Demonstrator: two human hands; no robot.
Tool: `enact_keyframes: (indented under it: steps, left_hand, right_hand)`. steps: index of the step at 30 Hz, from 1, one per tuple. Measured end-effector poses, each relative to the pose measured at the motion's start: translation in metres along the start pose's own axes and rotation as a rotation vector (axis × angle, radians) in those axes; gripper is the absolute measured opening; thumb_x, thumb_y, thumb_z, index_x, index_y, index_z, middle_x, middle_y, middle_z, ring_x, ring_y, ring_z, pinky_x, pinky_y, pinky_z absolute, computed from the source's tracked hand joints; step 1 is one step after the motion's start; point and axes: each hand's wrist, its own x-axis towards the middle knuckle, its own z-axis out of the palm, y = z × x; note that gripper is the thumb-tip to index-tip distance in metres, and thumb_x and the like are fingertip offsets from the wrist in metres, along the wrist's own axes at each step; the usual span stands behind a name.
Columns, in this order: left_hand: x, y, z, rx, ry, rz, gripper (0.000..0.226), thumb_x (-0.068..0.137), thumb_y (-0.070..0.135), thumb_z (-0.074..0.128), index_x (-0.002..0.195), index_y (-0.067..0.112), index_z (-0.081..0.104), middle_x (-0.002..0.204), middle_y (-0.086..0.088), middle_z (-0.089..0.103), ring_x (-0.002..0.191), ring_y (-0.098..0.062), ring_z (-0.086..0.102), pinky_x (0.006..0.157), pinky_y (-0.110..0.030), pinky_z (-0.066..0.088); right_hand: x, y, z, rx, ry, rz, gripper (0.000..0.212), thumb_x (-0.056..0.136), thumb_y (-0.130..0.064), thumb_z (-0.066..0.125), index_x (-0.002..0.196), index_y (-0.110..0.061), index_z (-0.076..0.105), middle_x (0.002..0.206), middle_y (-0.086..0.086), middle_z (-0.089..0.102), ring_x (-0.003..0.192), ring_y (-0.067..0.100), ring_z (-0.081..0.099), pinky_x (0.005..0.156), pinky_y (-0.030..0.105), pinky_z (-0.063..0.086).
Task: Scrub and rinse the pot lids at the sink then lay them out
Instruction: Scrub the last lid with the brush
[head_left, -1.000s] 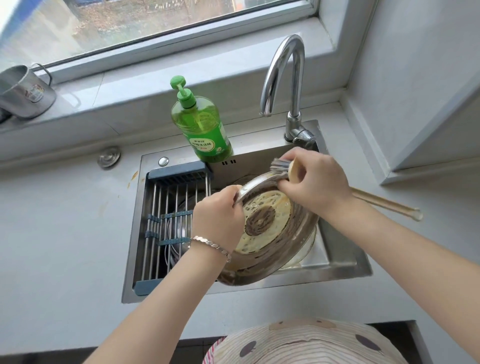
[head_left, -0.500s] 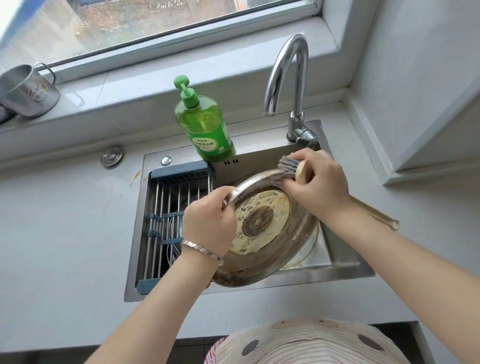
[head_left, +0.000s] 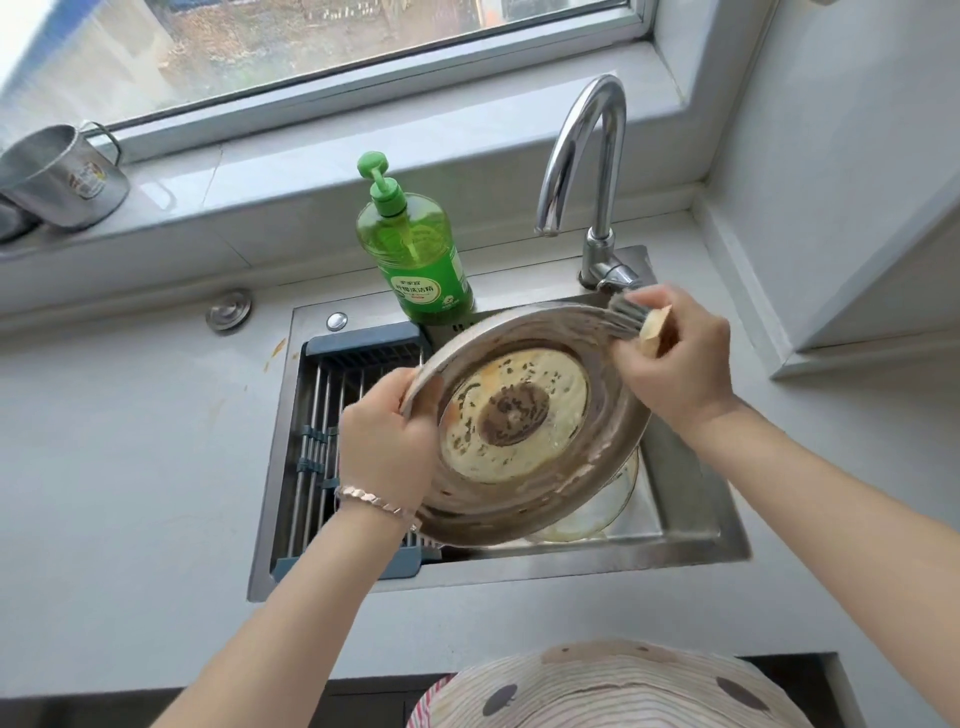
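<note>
Both hands work one steel pot lid (head_left: 524, 415) tilted above the sink (head_left: 691, 530): the left hand (head_left: 387, 441) is clamped on its left rim, the right hand (head_left: 675, 358) is closed around a brush (head_left: 631, 319) pressed against the upper right rim. Beneath it lies what may be a glass lid (head_left: 602, 504), mostly hidden.

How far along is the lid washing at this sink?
Early on. Nothing looks finished: no clean lid is laid out on the counter. In hand: the left hand tilts a steel lid over the sink, its middle crusty, while the right hand scrubs its rim with a brush. Left: rinsing, since the tap is dry, and a glass lid waits below.
</note>
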Motion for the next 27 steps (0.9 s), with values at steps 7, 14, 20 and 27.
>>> enact_keyframes:
  steps: [7, 14, 20, 27]
  left_hand:
    - [0.013, 0.009, 0.02, 0.336, -0.082, 0.345, 0.011, 0.074, 0.006, 0.059, 0.074, 0.007, 0.07, 0.047, -0.003, 0.06, 0.037, -0.023, 0.054, 0.037, -0.026, 0.044]
    - [0.001, -0.003, 0.015, 0.208, 0.067, 0.329, 0.013, 0.072, -0.003, 0.063, 0.079, 0.003, 0.073, 0.052, -0.005, 0.064, 0.04, -0.017, 0.056, 0.035, -0.028, 0.041]
    - [0.006, -0.006, 0.013, 0.191, 0.117, 0.372, 0.013, 0.073, -0.003, 0.065, 0.081, 0.003, 0.073, 0.059, 0.001, 0.067, 0.043, -0.006, 0.054, 0.039, -0.016, 0.041]
    - [-0.001, 0.001, 0.011, -0.297, 0.444, -0.446, 0.042, 0.088, 0.01, 0.061, 0.054, -0.009, 0.045, 0.027, 0.016, 0.029, 0.031, -0.003, 0.03, 0.035, -0.006, 0.02]
  right_hand:
    - [-0.003, -0.013, 0.013, -0.126, -0.21, -0.314, 0.027, 0.069, -0.025, 0.058, 0.087, -0.007, 0.069, 0.068, 0.002, 0.065, 0.065, 0.013, 0.061, 0.059, 0.02, 0.048]
    - [-0.01, 0.018, -0.004, -0.145, -0.173, 0.277, 0.013, 0.075, -0.013, 0.068, 0.084, -0.021, 0.064, 0.055, -0.01, 0.049, 0.053, 0.004, 0.047, 0.053, 0.021, 0.035]
    - [0.004, -0.008, 0.005, -0.181, -0.209, -0.07, 0.023, 0.068, -0.02, 0.069, 0.09, -0.013, 0.067, 0.062, -0.002, 0.056, 0.059, 0.013, 0.048, 0.053, 0.016, 0.034]
    - [-0.023, 0.024, 0.013, 0.195, -0.073, 0.683, 0.012, 0.081, -0.014, 0.067, 0.081, -0.019, 0.055, 0.066, -0.01, 0.059, 0.065, 0.008, 0.055, 0.058, 0.017, 0.044]
